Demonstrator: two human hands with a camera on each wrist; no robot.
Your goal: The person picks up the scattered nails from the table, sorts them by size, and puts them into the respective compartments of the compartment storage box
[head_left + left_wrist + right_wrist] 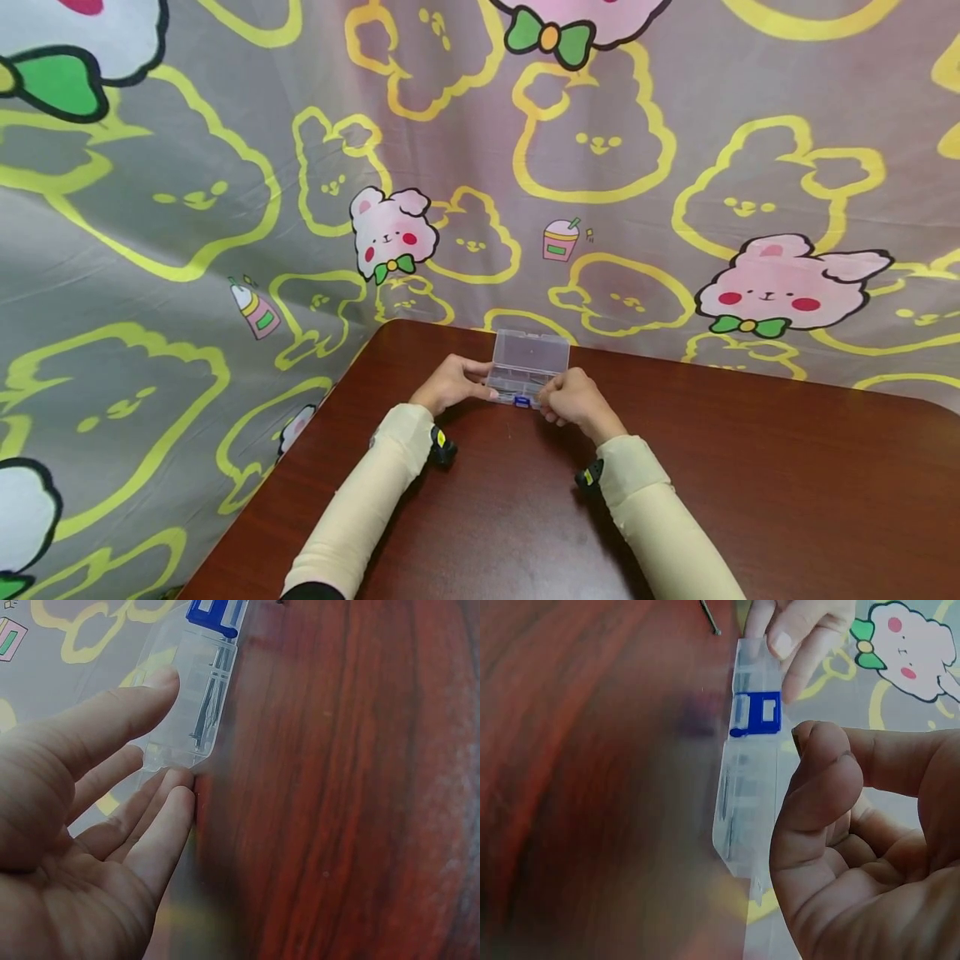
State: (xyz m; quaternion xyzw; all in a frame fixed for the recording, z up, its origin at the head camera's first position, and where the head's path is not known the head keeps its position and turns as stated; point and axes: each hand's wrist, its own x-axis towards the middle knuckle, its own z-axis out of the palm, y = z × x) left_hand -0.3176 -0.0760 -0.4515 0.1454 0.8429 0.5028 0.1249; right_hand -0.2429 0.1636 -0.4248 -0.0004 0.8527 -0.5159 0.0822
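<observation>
A clear plastic compartment box [517, 390] stands on the table with its lid [531, 350] raised at the back. It has a blue latch [765, 712] on the front, and thin dark nails [208, 712] show through the wall. My left hand [453, 383] grips the box's left end, thumb at the front rim and fingers along the side. Over the right part of the box, my right hand [573, 398] has thumb and forefinger pinched together, the other fingers curled. A small dark tip [796, 733] shows between them; I cannot tell its kind.
A loose nail [711, 618] lies on the brown wooden table [510, 517] in front of the box. Close behind the table hangs a grey curtain [465, 150] with cartoon bears and rabbits, also closing off the left side. The table extends right.
</observation>
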